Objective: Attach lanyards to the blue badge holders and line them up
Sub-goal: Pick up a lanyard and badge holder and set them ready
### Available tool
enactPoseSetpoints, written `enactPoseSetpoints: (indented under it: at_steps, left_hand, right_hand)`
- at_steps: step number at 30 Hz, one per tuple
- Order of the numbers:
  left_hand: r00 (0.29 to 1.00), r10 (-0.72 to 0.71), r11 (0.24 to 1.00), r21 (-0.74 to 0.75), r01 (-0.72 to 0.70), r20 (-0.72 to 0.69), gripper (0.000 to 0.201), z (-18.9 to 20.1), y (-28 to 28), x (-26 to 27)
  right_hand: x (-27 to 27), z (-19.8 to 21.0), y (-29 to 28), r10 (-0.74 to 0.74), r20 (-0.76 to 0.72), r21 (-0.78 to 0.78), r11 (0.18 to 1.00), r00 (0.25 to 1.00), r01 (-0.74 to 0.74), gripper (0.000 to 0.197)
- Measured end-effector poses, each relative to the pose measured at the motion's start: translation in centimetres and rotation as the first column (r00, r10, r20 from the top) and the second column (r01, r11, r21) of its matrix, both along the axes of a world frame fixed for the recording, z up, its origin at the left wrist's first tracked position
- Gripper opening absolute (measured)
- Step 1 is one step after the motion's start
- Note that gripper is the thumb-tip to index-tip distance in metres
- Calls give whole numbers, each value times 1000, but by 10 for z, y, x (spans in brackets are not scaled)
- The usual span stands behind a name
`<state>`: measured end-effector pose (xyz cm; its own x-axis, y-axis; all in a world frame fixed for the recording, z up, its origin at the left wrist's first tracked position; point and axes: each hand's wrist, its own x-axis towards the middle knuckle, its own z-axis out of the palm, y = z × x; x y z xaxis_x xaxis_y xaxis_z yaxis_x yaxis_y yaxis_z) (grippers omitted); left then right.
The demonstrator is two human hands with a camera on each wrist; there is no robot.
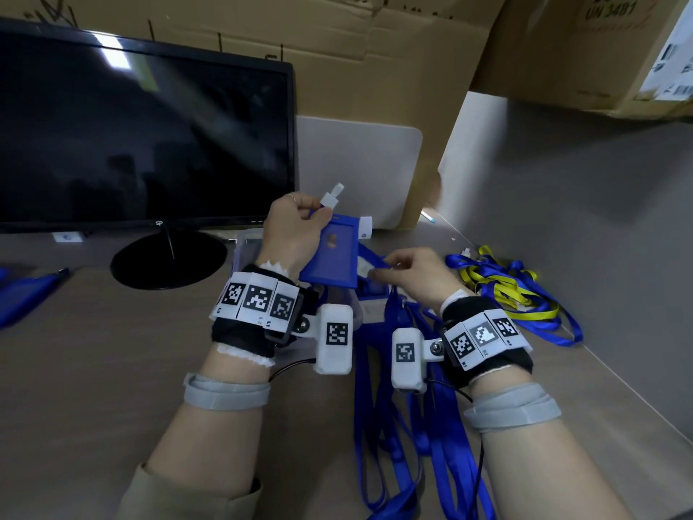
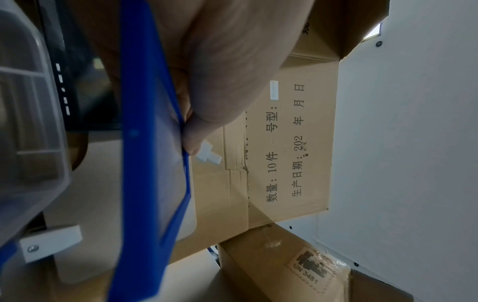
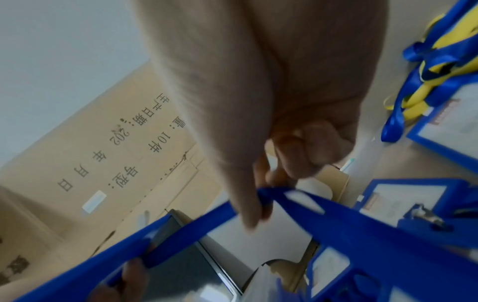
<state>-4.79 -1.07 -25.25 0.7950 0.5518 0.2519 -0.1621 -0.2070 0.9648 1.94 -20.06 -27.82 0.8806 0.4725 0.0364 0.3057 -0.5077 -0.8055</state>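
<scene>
left hand (image 1: 290, 228) grips blue badge holder (image 1: 332, 257) | right hand (image 1: 416, 275) pinches its edge | clear bin (image 2: 28, 122) contents unclear

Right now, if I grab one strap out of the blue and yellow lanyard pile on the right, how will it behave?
Probably floppy: the lanyard pile lies in loose flat loops on the desk. Likely light, being thin ribbon. It may drag its neighbours along, since the blue and yellow straps cross over each other.

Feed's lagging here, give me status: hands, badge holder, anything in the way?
Left hand grips blue badge holder, raised off the desk. Right hand pinches a blue lanyard at its edge. Not clipped yet. Loose lanyard pile underneath.
</scene>
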Motion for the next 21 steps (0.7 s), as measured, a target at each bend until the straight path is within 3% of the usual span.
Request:
enactPoseSetpoints:
  at_steps: [3,5,9,12,14,18,20,21]
  left_hand:
    - [999,36,999,-10,-36,-34,3,-1,13,-2]
    - [996,65,998,-18,-66,-61,5,-2,23,-6]
    - [990,68,998,6,-68,-122,12,-4,40,-12]
    - [987,67,997,34,-63,-147,9,-6,47,-15]
    - [984,81,996,40,-76,-160,11,-6,51,-16]
    - [976,98,992,96,-80,-193,15,-12,57,-18]
    - [973,112,990,108,-92,-200,5,-14,57,-18]
    - [971,130,988,113,-109,-200,14,-15,57,-17]
  right_hand:
    - [10,-1,-4,-354,55,191,922,934,338,17]
    - [10,4,2,-390,-40,356,855,920,378,20]
    - [5,17,26,-203,142,383,914,969,135,28]
    - [-8,26,48,79,149,434,890,986,-137,30]
    - [-13,27,58,213,148,333,909,966,-252,30]
    - [-6,14,60,293,82,12,955,953,-295,42]
    - [-2,4,56,285,74,-65,958,956,-281,51]
    - [0,1,54,251,85,-60,967,964,-247,51]
